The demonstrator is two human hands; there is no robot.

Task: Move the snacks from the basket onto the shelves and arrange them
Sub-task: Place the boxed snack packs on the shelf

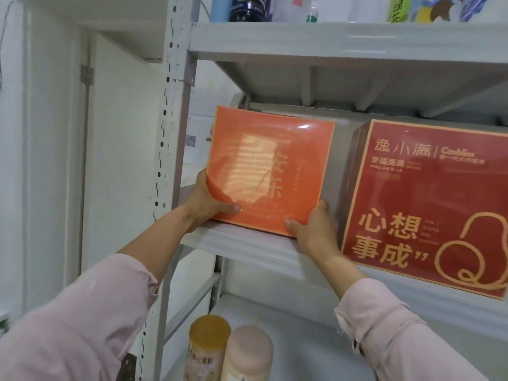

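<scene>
Grey metal shelf [255,243]: left hand [209,202] and right hand [316,232] clamp upright shiny orange cardboard box [275,166] beside red box [428,204].

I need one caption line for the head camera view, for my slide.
Both hands, left hand and right hand, set an orange box on the middle shelf beside a red box.

The box [270,171] in the middle is bright orange with a thin pale gold edge and a pale, shiny patch of stripes on its front. The big box [428,204] beside it is dark red with gold writing, a gold border and a curly gold line drawing. The shelf [247,240] is light grey. Both sleeves [82,320] are soft pink. Down below, one can [207,347] has a yellow-gold top, and the can [248,353] next to it is dusty pink.
</scene>
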